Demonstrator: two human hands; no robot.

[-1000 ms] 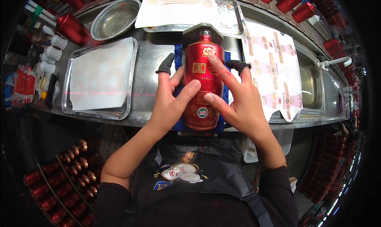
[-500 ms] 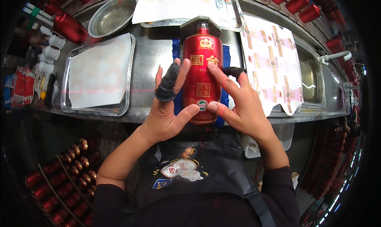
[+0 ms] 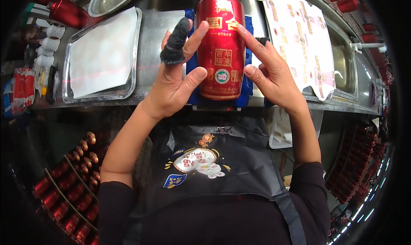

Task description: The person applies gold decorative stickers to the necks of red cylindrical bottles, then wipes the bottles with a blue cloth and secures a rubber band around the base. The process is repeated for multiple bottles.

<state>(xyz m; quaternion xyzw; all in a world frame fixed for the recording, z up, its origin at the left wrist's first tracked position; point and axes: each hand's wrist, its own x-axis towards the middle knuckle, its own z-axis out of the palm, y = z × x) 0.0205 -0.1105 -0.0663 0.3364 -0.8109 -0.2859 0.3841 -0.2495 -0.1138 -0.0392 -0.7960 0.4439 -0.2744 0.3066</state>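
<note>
A red bottle (image 3: 221,48) with gold lettering lies on a blue cloth (image 3: 249,76), its neck pointing away from me. Low on its front is a round white and green sticker (image 3: 222,76). My left hand (image 3: 173,76) is at the bottle's left side, fingers stretched and apart, index and thumb tips at its edge. Black wrapping (image 3: 176,43) covers one of its fingers. On the other side, my right hand (image 3: 274,71) has its index fingertip and thumb at the bottle's right edge; its remaining fingers are partly hidden. Whether the fingertips press on the bottle, I cannot tell.
Left of the bottle, a metal tray (image 3: 136,52) holds a white sheet (image 3: 102,52); a metal bowl (image 3: 112,0) stands behind it. To the right are a sheet of gold and pink labels (image 3: 299,39) and a sink (image 3: 344,69). Red bottles (image 3: 68,13) stand around; more are racked below.
My thumbs have moved apart, from beside the round sticker to the bottle's two sides. The whole scene sits higher in the picture.
</note>
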